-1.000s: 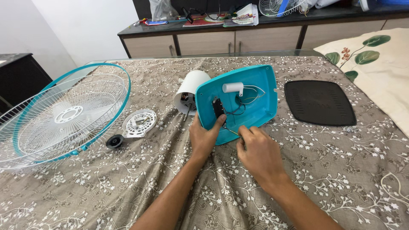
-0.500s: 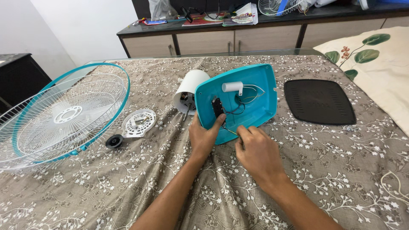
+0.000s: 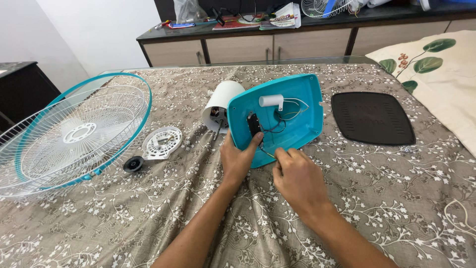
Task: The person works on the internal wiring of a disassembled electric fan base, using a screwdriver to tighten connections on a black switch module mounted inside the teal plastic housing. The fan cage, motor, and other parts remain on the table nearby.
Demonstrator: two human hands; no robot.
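Note:
A teal fan base shell [image 3: 292, 106] lies open side up on the patterned cloth, with a white cylinder, a black part and thin wires inside. My left hand [image 3: 237, 160] grips its near left edge, thumb on the black part. My right hand [image 3: 297, 179] rests at the near edge, its fingertips pinched on a thin wire. A white motor housing [image 3: 220, 104] lies just behind the shell's left side.
A teal-rimmed white fan guard [image 3: 74, 134] lies at the left. A white round plate [image 3: 161, 143] and a small black cap [image 3: 133, 164] sit beside it. A black base cover [image 3: 372, 118] lies at the right, a leaf-print pillow [image 3: 436, 74] beyond it.
My right hand's fingers have shifted slightly along the shell's near edge. The left hand and the shell have hardly moved.

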